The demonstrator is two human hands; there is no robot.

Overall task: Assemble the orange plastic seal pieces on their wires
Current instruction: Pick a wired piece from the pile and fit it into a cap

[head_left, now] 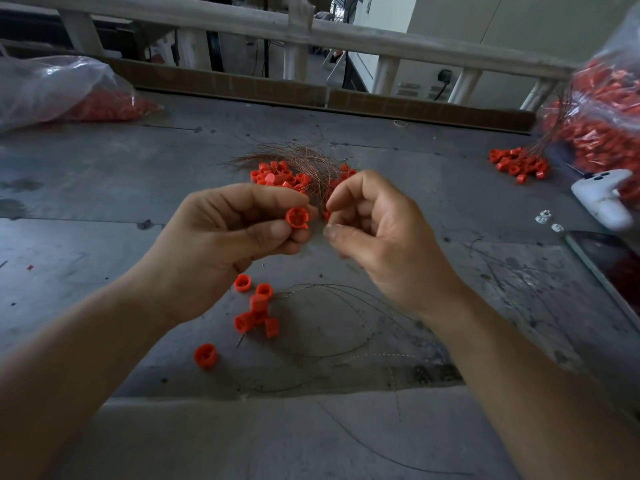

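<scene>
My left hand (235, 230) pinches a round orange seal piece (297, 218) between thumb and fingers, its open face turned toward me. Just to its right, my right hand (374, 233) has its thumb and forefinger curled close together near a thin wire; whether they grip it is hard to see. Behind both hands lies a pile of orange seal pieces (277, 176) mixed with a bundle of copper wires (304, 157). Below my hands, several orange pieces (256, 310) and loose thin wires (346, 306) lie on the grey table (104, 188).
A clear bag of orange pieces (69, 91) lies at the far left; a bigger bag (602, 109) stands at the right, with a small orange heap (519, 164) beside it. A white controller (602, 199), small white parts (543, 218) and a phone (613, 268) sit at the right edge.
</scene>
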